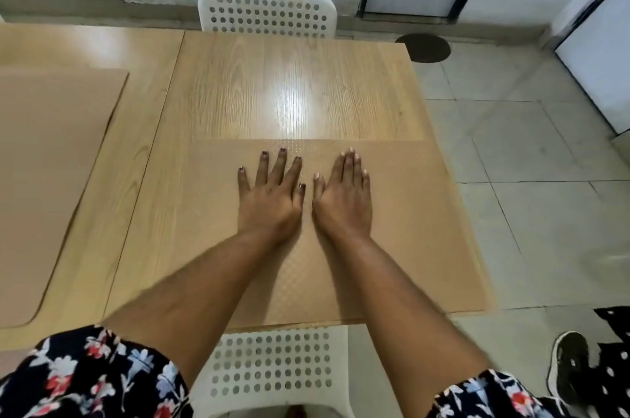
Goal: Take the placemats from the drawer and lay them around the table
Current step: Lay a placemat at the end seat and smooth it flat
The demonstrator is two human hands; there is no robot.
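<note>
Both hands are lying flat, side by side, on a tan placemat [409, 213] that is resting on the near half of the wooden bench [272, 83]. The left hand [269, 199] is pressing down with its fingers [280, 165] straight and spread, released and grasping nothing. The right hand [344, 199] is doing the same just beside it, its fingers [349, 168] straight and held close together, thumbs nearly meeting. The mat's near edge is running along the bench's near edge, and its right side is reaching the bench's right edge. A second placemat [51, 179] is lying on the adjoining bench [143, 110] to the left, well apart from the hands. One white perforated chair [267, 13] is standing at the far side, another chair [272, 366] at the near side below the forearms. Floral sleeves [85, 376] are showing at the bottom, and a dark shoe [569, 366] is sitting on the tiled floor [528, 145] at the right.
</note>
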